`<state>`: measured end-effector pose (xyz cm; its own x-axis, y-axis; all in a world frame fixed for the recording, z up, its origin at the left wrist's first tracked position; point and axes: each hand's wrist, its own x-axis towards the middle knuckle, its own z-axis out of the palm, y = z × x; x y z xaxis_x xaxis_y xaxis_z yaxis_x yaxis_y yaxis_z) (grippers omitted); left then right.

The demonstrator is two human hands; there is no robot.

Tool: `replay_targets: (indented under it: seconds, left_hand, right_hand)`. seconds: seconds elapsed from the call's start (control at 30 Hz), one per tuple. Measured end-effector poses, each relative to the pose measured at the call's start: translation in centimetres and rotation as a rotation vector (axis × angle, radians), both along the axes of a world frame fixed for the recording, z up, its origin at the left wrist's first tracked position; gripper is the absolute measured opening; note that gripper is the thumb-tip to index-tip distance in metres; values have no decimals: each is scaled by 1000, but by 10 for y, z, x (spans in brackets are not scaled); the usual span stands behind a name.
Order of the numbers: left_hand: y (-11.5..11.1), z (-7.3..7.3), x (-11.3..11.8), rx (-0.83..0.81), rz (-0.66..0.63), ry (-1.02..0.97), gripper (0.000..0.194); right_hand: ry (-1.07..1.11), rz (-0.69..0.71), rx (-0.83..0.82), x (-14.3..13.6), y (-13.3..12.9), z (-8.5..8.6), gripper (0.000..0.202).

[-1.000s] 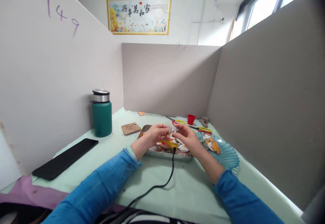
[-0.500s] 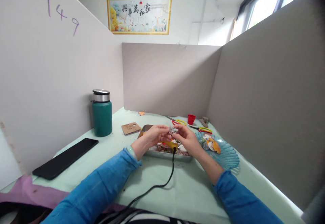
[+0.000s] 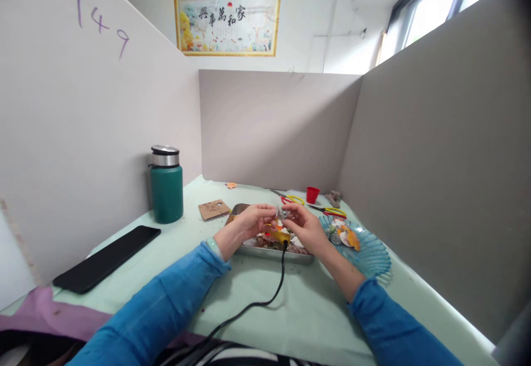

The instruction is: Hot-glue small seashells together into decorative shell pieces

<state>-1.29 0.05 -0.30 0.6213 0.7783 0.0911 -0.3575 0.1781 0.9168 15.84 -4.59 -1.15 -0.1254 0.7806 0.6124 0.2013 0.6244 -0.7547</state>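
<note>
Above a metal tray (image 3: 265,254), my left hand (image 3: 256,219) and my right hand (image 3: 305,223) meet with fingertips pinched on a small silvery, clear piece (image 3: 284,213). What exactly the piece is stays too small to tell. Just below the fingers is a yellow tool (image 3: 281,237) with a black cord (image 3: 265,303) running toward the front edge. It lies over the tray, partly behind my left fingers. Shells and reddish-brown bits show in the tray under my hands.
A blue glass plate (image 3: 375,255) with shells is at the right. Behind stand a red cup (image 3: 312,194), two pairs of scissors (image 3: 332,212) and a grey lump (image 3: 333,198). At left are a green bottle (image 3: 166,194), a black phone (image 3: 108,258) and a brown card (image 3: 213,209).
The small piece between my fingertips has turned slightly. My hands have otherwise stayed in nearly the same place.
</note>
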Motion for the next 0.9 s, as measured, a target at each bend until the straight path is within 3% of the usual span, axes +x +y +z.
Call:
replay_targets:
  seconds: [0.63,0.9]
  left_hand:
    - [1,-2,-1,4,-34,0,18]
    - [-2,2,-1,-15,-34,23,19]
  right_hand:
    - [75,89,-107,-1,1,-1,27]
    - [45,10,-18,2,4,-2,24]
